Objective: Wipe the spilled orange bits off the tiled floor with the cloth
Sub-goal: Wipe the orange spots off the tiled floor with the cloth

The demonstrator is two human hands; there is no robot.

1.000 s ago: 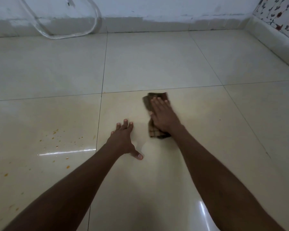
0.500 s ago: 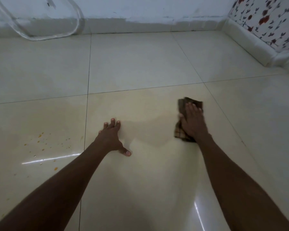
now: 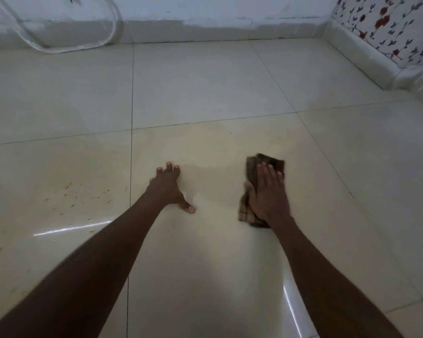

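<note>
Left hand (image 3: 167, 189): near centre, fingers spread flat on the tiled floor (image 3: 205, 81), holding nothing. Right hand (image 3: 269, 193): flat palm pressing the cloth (image 3: 253, 172), right of centre. Cloth: probably soft, light; best pinned under the palm. Orange bits (image 3: 73, 193): left, well apart. Clear tube (image 3: 66, 45): far left.

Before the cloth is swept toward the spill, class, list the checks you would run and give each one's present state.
1. Right hand flat on the cloth: ok.
2. Left hand braced on the tiled floor: ok.
3. Orange bits cleared: not ok, they lie beyond the left hand, across a grout line.
4. Left hand out of the cloth's path: not ok.
5. Cloth damp: cannot tell.
</note>
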